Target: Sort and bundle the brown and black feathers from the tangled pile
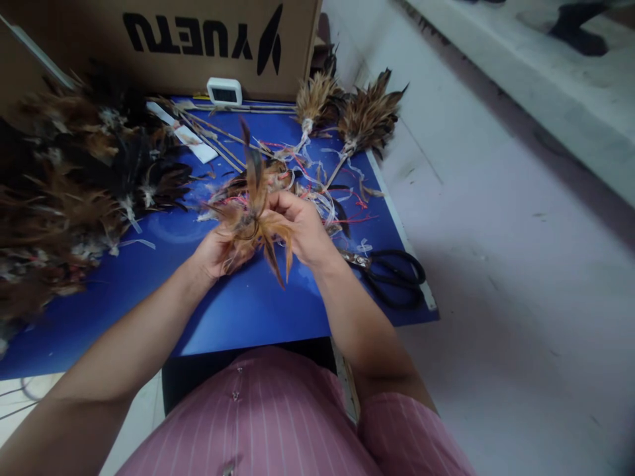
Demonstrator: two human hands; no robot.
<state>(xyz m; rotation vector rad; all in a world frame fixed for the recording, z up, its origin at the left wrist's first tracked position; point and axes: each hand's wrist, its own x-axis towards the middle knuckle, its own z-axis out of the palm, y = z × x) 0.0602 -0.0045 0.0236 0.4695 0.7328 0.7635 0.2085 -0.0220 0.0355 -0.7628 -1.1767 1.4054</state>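
A bunch of brown feathers (255,221), with one long dark feather pointing away from me, is held between my two hands above the blue tabletop (278,311). My left hand (218,253) is closed around its left side, partly covered by the feathers. On the other side, the fingers of my right hand (297,221) pinch the feathers near the bunch's middle. Behind my hands lies a tangle of pink and clear ties (327,205) mixed with loose feathers. Black-handled scissors (391,271) rest just right of my right forearm.
A large heap of feather bunches (74,192) covers the table's left side. Two feather dusters (370,119) lie at the back right. Thin sticks (213,142), a white strip (193,142) and a small white display device (225,91) are before a cardboard box (198,46). A wall stands right.
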